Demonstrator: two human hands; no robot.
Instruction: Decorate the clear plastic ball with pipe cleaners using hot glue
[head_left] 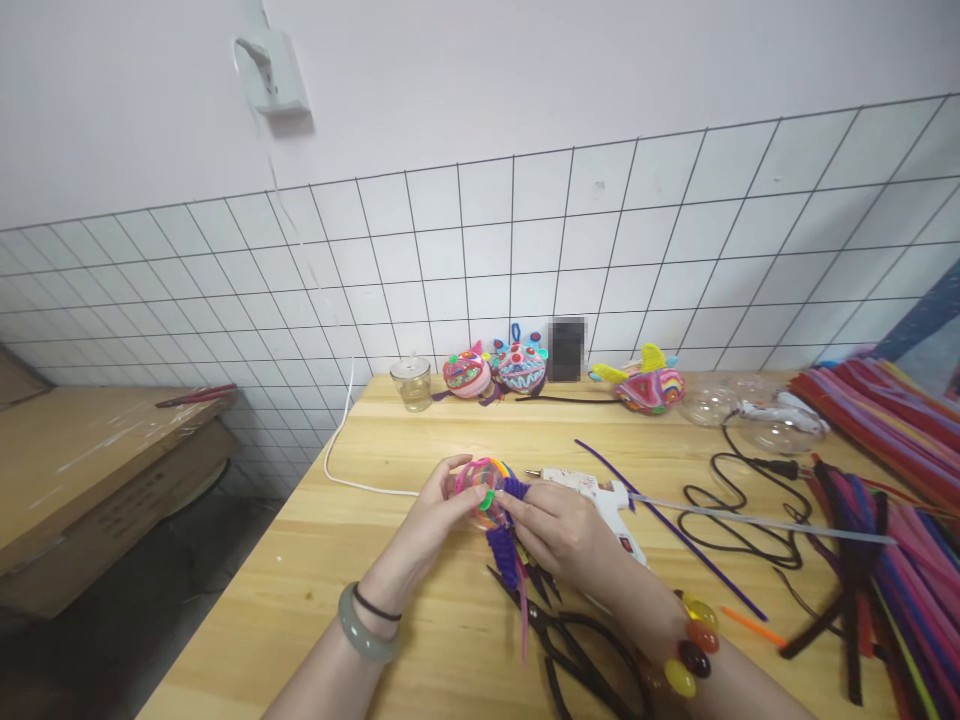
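Observation:
Between my hands is a clear plastic ball wound with coloured pipe cleaners (491, 467), with purple fuzzy parts at its right and below. My left hand (439, 505) is closed around its left side, the thumb near a small green piece (487, 499). My right hand (559, 525) pinches the ball's right side by the purple pipe cleaner (502, 556); its fingertips are partly hidden. Beneath my right hand lie black-handled scissors (577, 650). Just behind that hand, a white glue gun (589, 487) rests on its side with a clear glue stick (765, 520) sticking out.
Finished pipe-cleaner figures (521, 367) stand along the tiled wall beside a lidded glass cup (412, 384). Pipe-cleaner bundles (870, 420) cover the right side, near clear plastic balls (709, 402) and a coiled black cord (712, 500). A white cable (360, 486) crosses the table's left edge.

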